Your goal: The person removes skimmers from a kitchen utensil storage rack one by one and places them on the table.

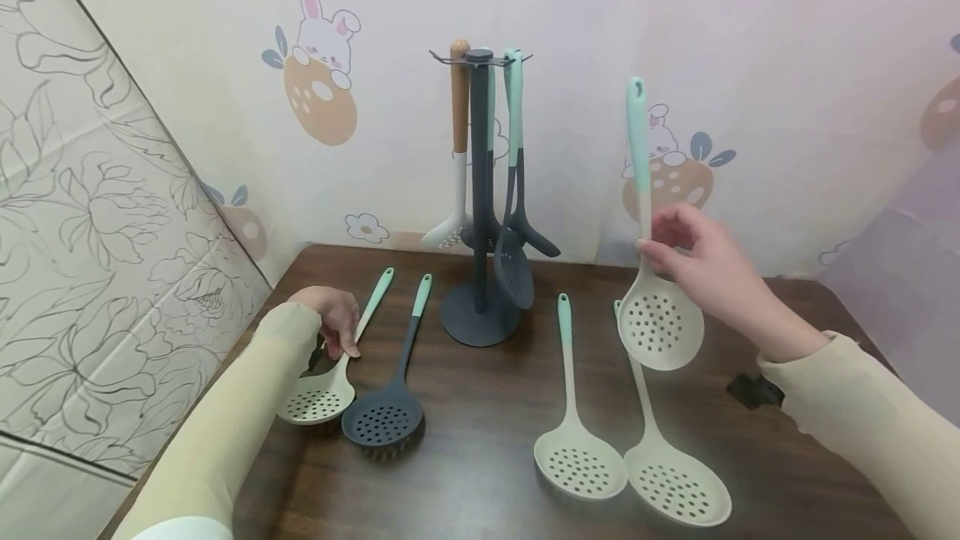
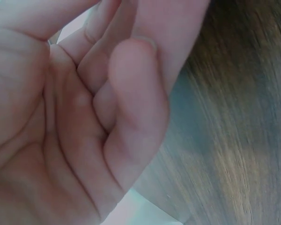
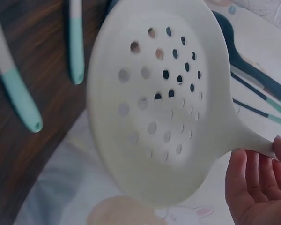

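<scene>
My right hand (image 1: pixel 697 261) pinches the shaft of a white skimmer (image 1: pixel 660 327) just above its bowl, with the mint handle pointing up. This skimmer is lifted over the table, and its perforated bowl (image 3: pixel 210 117) fills much of the right wrist view. At the table's left side, my left hand (image 1: pixel 337 319) grips the shaft of another white skimmer (image 1: pixel 315 407), which lies with its mint handle pointing away. In the left wrist view the fingers (image 2: pixel 136 103) are curled, and the skimmer is hidden. Beside it lies a dark grey skimmer (image 1: pixel 384 423) with a mint handle.
A dark utensil stand (image 1: pixel 480 323) stands at the back middle of the wooden table (image 1: pixel 465 457), hung with several utensils, one with a brown handle (image 1: pixel 460 98). Two more white skimmers lie front right, one nearer the middle (image 1: pixel 577 465) and one farther right (image 1: pixel 678 486). A patterned backdrop (image 1: pixel 405 148) rises behind.
</scene>
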Motion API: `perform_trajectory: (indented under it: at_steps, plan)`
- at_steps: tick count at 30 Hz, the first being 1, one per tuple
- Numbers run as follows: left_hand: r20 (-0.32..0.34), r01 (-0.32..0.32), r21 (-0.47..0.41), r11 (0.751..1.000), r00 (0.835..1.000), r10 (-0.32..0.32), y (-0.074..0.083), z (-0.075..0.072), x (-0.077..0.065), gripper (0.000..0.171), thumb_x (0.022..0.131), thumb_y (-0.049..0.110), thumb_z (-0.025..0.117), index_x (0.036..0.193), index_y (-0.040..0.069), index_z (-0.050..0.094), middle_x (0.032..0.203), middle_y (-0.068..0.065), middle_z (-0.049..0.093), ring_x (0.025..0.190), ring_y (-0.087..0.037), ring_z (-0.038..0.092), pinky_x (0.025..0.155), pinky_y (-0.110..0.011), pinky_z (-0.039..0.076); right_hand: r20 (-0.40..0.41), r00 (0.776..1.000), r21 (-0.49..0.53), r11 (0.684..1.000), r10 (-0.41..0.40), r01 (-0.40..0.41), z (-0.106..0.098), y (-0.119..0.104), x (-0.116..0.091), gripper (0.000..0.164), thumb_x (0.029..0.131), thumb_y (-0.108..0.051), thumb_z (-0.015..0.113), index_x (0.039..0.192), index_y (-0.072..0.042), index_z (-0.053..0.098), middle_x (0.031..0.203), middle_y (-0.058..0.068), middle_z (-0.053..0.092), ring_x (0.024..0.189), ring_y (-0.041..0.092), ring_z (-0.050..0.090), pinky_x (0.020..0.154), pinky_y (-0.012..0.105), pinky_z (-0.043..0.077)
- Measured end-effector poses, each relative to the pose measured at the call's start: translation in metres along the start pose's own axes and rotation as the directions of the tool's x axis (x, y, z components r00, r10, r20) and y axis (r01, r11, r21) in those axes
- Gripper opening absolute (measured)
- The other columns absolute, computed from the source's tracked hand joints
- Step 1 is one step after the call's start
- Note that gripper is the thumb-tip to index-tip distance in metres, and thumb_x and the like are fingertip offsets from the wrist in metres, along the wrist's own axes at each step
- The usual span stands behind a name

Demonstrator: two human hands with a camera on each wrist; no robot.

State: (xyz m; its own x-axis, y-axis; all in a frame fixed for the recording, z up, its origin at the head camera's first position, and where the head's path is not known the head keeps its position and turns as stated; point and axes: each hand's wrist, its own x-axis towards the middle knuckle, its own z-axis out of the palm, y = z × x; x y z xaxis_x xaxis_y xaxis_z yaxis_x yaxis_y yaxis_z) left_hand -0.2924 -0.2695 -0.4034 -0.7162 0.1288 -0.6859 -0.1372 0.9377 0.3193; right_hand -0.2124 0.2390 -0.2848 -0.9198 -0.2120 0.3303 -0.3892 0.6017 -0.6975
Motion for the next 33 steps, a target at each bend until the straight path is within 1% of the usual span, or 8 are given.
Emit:
perform_trajectory:
  at_steps: [4,7,9,13,17,20,27,33]
  plan:
    - [0.001,-0.007,-0.004,1.000,1.000,0.007,-0.001,0.001,0.001,0.028,0.070,0.018,0.091,0.078,0.005,0.068,0.074,-0.010,0.072,0.064,-0.015,0.069,0.062,-0.028,0.053,-0.004,1.000,-0.001,1.000,0.022,-0.022,-0.006,0.011,-0.008,0.029,0.097,-0.011,0.066,0.120,-0.001,0.053,0.106,0.015,0.060,0.089,0.006,0.062,0.069,0.021,0.055]
    - [-0.001,-0.021,-0.026,0.999,1.000,0.021,-0.001,0.002,0.001,0.027,0.071,0.016,0.091,0.077,0.004,0.067,0.072,-0.010,0.072,0.063,-0.015,0.068,0.061,-0.027,0.053,0.001,0.999,-0.002,0.999,0.044,-0.044,-0.011,0.018,-0.014,0.028,0.097,-0.011,0.065,0.120,-0.002,0.052,0.106,0.015,0.061,0.086,0.006,0.064,0.068,0.024,0.056]
    - [-0.001,-0.031,-0.032,0.999,1.000,0.031,0.000,0.002,0.001,0.026,0.071,0.016,0.090,0.077,0.004,0.068,0.072,-0.011,0.072,0.062,-0.015,0.068,0.061,-0.026,0.053,0.006,0.999,-0.002,0.999,0.039,-0.039,-0.014,0.024,-0.018,0.028,0.098,-0.011,0.064,0.121,0.000,0.052,0.104,0.015,0.062,0.084,0.008,0.065,0.066,0.026,0.056]
    - [-0.005,-0.032,-0.044,0.998,0.999,0.032,0.000,0.002,0.000,0.026,0.071,0.015,0.090,0.077,0.003,0.068,0.071,-0.011,0.071,0.062,-0.015,0.068,0.061,-0.026,0.053,0.013,0.999,-0.010,0.999,0.039,-0.039,-0.019,0.037,-0.026,0.028,0.098,-0.009,0.064,0.121,0.002,0.052,0.099,0.011,0.064,0.081,0.007,0.065,0.064,0.028,0.057]
    - [-0.007,-0.027,-0.061,0.998,1.000,0.027,0.000,0.001,0.000,0.026,0.070,0.014,0.090,0.077,0.003,0.067,0.072,-0.011,0.071,0.062,-0.015,0.068,0.061,-0.027,0.053,0.020,0.998,-0.017,0.998,0.062,-0.061,-0.021,0.049,-0.036,0.029,0.097,-0.007,0.064,0.121,0.004,0.051,0.096,0.006,0.065,0.080,0.005,0.066,0.063,0.029,0.057]
    - [-0.007,-0.022,-0.063,0.998,1.000,0.022,0.000,0.002,0.001,0.027,0.070,0.015,0.091,0.078,0.004,0.067,0.072,-0.011,0.071,0.063,-0.015,0.069,0.061,-0.027,0.054,0.036,0.996,-0.012,0.997,0.078,-0.078,-0.022,0.057,-0.044,0.031,0.097,-0.007,0.064,0.122,0.005,0.050,0.096,0.008,0.065,0.080,0.005,0.066,0.063,0.030,0.057]
    - [-0.001,-0.015,-0.057,0.998,1.000,0.015,-0.003,0.002,0.002,0.028,0.069,0.015,0.091,0.078,0.004,0.067,0.074,-0.011,0.072,0.064,-0.016,0.069,0.061,-0.027,0.054,0.074,0.987,-0.036,0.990,0.141,-0.139,-0.022,0.073,-0.060,0.033,0.098,-0.015,0.065,0.122,0.002,0.050,0.099,0.013,0.064,0.081,0.004,0.067,0.063,0.031,0.058]
    - [-0.001,-0.019,-0.042,0.999,1.000,0.019,-0.004,0.000,0.000,0.028,0.070,0.017,0.090,0.079,0.004,0.067,0.074,-0.011,0.072,0.064,-0.015,0.069,0.062,-0.026,0.053,0.112,0.976,-0.047,0.982,0.187,-0.183,-0.021,0.090,-0.071,0.034,0.099,-0.016,0.064,0.122,0.005,0.050,0.100,0.015,0.064,0.081,0.005,0.066,0.063,0.031,0.058]
